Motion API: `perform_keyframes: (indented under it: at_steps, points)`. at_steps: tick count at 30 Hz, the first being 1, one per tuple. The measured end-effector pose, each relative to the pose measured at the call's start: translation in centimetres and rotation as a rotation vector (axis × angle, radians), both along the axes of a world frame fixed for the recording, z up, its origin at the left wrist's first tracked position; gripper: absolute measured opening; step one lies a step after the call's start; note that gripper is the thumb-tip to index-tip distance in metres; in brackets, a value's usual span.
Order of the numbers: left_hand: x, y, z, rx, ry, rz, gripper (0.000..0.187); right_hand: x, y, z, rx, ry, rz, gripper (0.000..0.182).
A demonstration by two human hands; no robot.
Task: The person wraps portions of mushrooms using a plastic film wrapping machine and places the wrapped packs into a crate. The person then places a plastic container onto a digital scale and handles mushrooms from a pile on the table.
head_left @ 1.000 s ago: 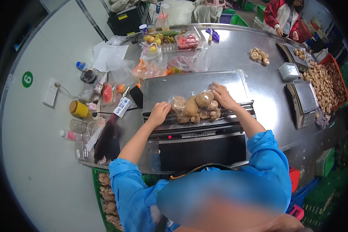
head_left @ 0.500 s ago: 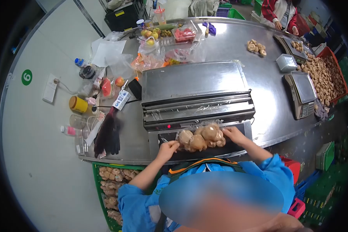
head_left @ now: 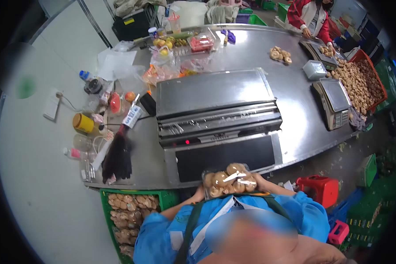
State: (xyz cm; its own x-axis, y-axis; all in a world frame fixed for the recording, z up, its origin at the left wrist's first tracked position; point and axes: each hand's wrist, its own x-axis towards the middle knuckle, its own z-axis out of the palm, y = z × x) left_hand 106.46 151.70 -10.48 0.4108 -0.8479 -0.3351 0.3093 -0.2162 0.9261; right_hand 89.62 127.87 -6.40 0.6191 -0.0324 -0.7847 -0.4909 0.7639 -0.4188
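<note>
A film-wrapped pack of mushrooms (head_left: 230, 179) is held close against my chest, at the near edge of the steel table. My left hand (head_left: 199, 193) grips its left end and is partly hidden by the pack. At the right end, my right hand (head_left: 260, 181) closes round the pack's side. Clear film shines over the round tan caps. Just beyond the pack lies the black plate (head_left: 224, 158) of a film wrapping machine (head_left: 218, 116), its red light glowing.
A green crate (head_left: 103, 207) of wrapped mushroom packs stands at lower left. Gloves (head_left: 117, 158), bottles and fruit crowd the table's left side. On the right are a scale (head_left: 334, 103), loose mushrooms (head_left: 354, 83), a red stool (head_left: 319, 190) and a co-worker (head_left: 310, 20) at the far end.
Both hands have lifted the mushroom pack off the black plate and drawn it back to my chest. The plate is now bare. The co-worker's hand has shifted near the far scale.
</note>
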Motion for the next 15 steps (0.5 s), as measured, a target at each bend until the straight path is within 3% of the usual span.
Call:
perform_keyframes:
  at_steps: [2,4,10,11,15]
  points:
    - [-0.9,-3.2,2.6,-0.148,-0.050,-0.052,0.023,0.6,0.8,-0.2,0.228,-0.152,-0.081,0.028]
    - [-1.6,-4.7,5.1,-0.273,-0.047,-0.074,0.022,0.8,1.0,2.1,0.288,-0.266,-0.059,0.030]
    - [-5.4,-4.5,9.8,-0.561,-0.010,0.037,0.041,-2.3,-2.0,8.0,0.143,-0.293,0.172,0.038]
    - [-6.3,-4.8,12.5,-0.611,0.183,0.154,0.046,-1.9,-2.9,8.5,0.113,-0.290,0.214,0.039]
    - [-9.2,-3.4,11.5,-0.673,0.446,0.204,0.045,3.6,-3.3,10.6,-0.112,-0.381,0.442,0.046]
